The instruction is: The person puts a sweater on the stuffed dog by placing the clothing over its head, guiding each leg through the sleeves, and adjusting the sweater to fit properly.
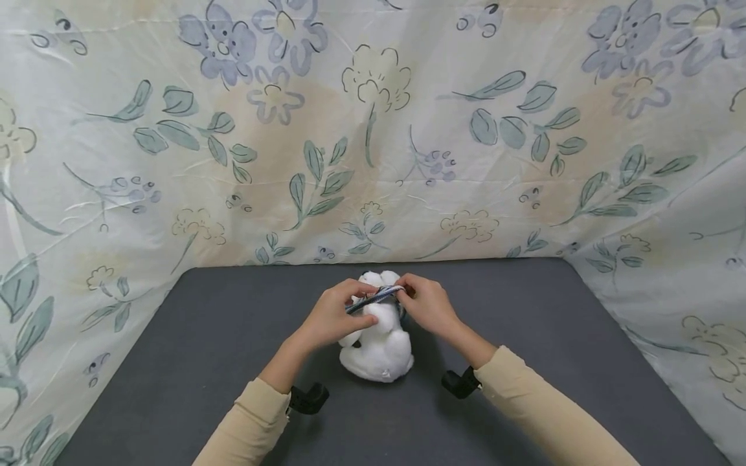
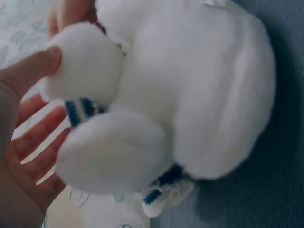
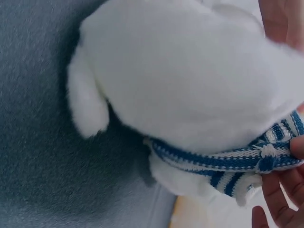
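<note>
A white plush toy (image 1: 379,346) sits on the dark grey table (image 1: 175,362), its back toward me, and fills both wrist views (image 2: 190,95) (image 3: 190,80). A blue-and-white striped knitted scarf (image 1: 373,299) is stretched across the top of the toy's body. My left hand (image 1: 338,317) pinches the scarf's left end, and my right hand (image 1: 428,304) pinches its right end. The right wrist view has the scarf (image 3: 223,161) wrapped under the toy with my fingers (image 3: 280,199) at its end. A short piece of scarf (image 2: 83,110) shows between the toy's ears in the left wrist view.
A floral-patterned cloth (image 1: 373,129) hangs as a backdrop behind and on both sides of the table. Black wrist camera mounts (image 1: 307,398) (image 1: 460,382) sit on my beige-sleeved forearms.
</note>
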The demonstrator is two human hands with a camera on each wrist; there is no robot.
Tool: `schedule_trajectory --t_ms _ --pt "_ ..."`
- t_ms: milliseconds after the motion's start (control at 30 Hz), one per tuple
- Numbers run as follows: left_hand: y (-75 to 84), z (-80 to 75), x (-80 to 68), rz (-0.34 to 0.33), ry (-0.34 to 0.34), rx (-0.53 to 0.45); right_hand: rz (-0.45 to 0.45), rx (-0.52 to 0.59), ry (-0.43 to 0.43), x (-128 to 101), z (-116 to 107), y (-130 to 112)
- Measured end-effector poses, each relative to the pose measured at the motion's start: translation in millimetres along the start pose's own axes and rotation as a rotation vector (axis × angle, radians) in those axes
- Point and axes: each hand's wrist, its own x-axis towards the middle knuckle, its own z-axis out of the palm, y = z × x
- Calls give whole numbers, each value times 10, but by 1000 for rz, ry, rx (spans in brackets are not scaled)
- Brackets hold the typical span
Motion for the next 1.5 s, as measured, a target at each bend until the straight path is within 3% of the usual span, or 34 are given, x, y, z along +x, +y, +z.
schedule_trajectory --t_ms 200,533,733,967,1500 --pt "27 57 44 39 36 40 -199 -22 -17 -77 -25 -146" --pt "67 161 113 77 54 154 -454 -132 71 -167 -44 -249" --pt "119 175 146 78 -21 179 -515 -132 110 -201 -28 -224" --pt "146 175 178 100 -76 186 -518 -118 132 -230 4 -174" --pt "81 226 143 102 -22 173 -304 -66 51 -254 -96 79"
